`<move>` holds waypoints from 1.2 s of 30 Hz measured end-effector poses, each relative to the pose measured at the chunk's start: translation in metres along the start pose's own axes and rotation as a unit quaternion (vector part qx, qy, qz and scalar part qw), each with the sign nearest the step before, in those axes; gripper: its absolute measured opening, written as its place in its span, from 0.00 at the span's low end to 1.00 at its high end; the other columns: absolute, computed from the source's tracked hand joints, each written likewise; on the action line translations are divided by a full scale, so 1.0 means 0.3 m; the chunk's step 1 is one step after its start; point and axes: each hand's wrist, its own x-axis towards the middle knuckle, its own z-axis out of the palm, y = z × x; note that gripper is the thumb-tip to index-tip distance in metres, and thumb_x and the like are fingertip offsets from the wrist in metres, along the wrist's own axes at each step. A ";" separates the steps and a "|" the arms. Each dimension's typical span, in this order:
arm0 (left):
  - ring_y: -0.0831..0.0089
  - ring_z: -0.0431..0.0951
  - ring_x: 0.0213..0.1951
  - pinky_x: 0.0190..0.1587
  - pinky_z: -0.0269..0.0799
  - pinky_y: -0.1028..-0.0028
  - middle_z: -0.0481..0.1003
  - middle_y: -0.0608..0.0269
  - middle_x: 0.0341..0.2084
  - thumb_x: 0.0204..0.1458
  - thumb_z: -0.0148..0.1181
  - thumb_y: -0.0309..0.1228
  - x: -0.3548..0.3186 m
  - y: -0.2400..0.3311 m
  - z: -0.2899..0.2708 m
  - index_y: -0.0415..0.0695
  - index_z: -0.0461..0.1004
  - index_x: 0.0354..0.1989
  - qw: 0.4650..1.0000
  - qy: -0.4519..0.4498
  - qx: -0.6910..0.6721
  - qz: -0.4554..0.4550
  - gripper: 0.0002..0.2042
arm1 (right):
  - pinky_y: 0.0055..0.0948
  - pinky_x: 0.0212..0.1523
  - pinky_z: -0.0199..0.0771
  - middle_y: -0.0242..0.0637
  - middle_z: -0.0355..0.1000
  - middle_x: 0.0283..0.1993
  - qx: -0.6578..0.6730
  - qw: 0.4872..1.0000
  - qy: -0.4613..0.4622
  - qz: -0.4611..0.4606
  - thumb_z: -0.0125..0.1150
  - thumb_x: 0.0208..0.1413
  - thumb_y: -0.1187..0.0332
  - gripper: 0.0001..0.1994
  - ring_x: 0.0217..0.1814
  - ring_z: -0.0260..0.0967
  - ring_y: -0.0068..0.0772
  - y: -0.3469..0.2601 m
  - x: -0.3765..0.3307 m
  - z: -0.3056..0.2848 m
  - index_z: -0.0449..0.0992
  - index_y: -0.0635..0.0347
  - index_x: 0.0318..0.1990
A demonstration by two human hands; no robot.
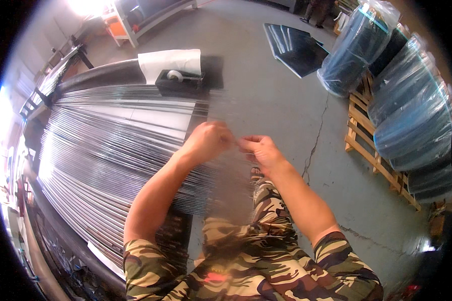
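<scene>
Both hands are raised close together at the right end of a wide sheet of grey strands (90,145). My left hand (213,140) is closed in a pinch above the strands. Just right of it, my right hand (261,153) also pinches, its thumb and forefinger close to the left fingertips. Whatever lies between the fingers is too fine to make out. Near the hands, the strand ends blur into a thin, see-through band (231,185). Behind the left hand sits a dark block-shaped holder (173,85) with a small white roll (175,76).
White paper (186,57) lies behind the holder. Plastic-wrapped rolls (354,50) and more wrapped bundles on a wooden pallet (374,153) stand at the right. Dark flat panels (299,50) lie on the grey floor (281,100). A person's legs (316,11) show at the far back.
</scene>
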 end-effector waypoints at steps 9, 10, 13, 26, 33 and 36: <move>0.58 0.81 0.32 0.38 0.77 0.63 0.79 0.56 0.28 0.45 0.67 0.22 0.007 0.008 -0.025 0.41 0.83 0.31 0.997 -0.047 0.047 -0.029 0.04 | 0.24 0.31 0.68 0.33 0.78 0.32 -0.142 0.988 0.042 -0.036 0.69 0.53 0.68 0.11 0.32 0.70 0.21 -0.029 -0.002 0.023 0.82 0.66 0.39; 0.58 0.81 0.32 0.38 0.77 0.64 0.78 0.57 0.27 0.44 0.67 0.22 0.007 0.005 -0.022 0.41 0.82 0.29 0.998 -0.040 0.048 -0.016 0.04 | 0.24 0.32 0.69 0.33 0.78 0.32 -0.156 0.986 0.040 -0.042 0.69 0.53 0.68 0.11 0.32 0.70 0.21 -0.027 0.001 0.024 0.82 0.66 0.39; 0.59 0.80 0.33 0.38 0.76 0.64 0.77 0.59 0.26 0.43 0.67 0.21 -0.004 -0.008 -0.022 0.40 0.81 0.27 0.996 -0.039 0.078 0.003 0.02 | 0.24 0.33 0.70 0.34 0.79 0.32 -0.189 0.980 0.034 -0.057 0.69 0.53 0.68 0.11 0.31 0.71 0.22 -0.035 -0.007 0.031 0.83 0.67 0.39; 0.55 0.79 0.37 0.42 0.76 0.60 0.78 0.57 0.27 0.45 0.63 0.27 -0.013 -0.042 -0.047 0.45 0.80 0.24 0.986 -0.076 0.148 0.006 0.02 | 0.27 0.37 0.74 0.34 0.79 0.31 -0.250 0.962 -0.011 -0.111 0.71 0.50 0.69 0.10 0.32 0.72 0.22 -0.072 -0.013 0.040 0.84 0.67 0.37; 0.55 0.81 0.36 0.39 0.76 0.58 0.79 0.57 0.29 0.47 0.61 0.29 -0.007 -0.074 -0.046 0.45 0.79 0.25 0.983 -0.015 0.179 0.023 0.04 | 0.27 0.38 0.74 0.36 0.80 0.37 -0.326 0.943 -0.031 -0.052 0.68 0.55 0.66 0.15 0.35 0.73 0.25 -0.148 -0.065 0.067 0.82 0.69 0.45; 0.53 0.80 0.37 0.39 0.76 0.58 0.78 0.56 0.31 0.48 0.60 0.29 0.021 -0.108 -0.064 0.44 0.78 0.25 0.968 0.035 0.230 -0.099 0.04 | 0.37 0.40 0.78 0.41 0.81 0.36 -0.264 0.956 -0.100 -0.075 0.59 0.63 0.62 0.14 0.37 0.78 0.34 -0.074 -0.048 0.063 0.82 0.66 0.39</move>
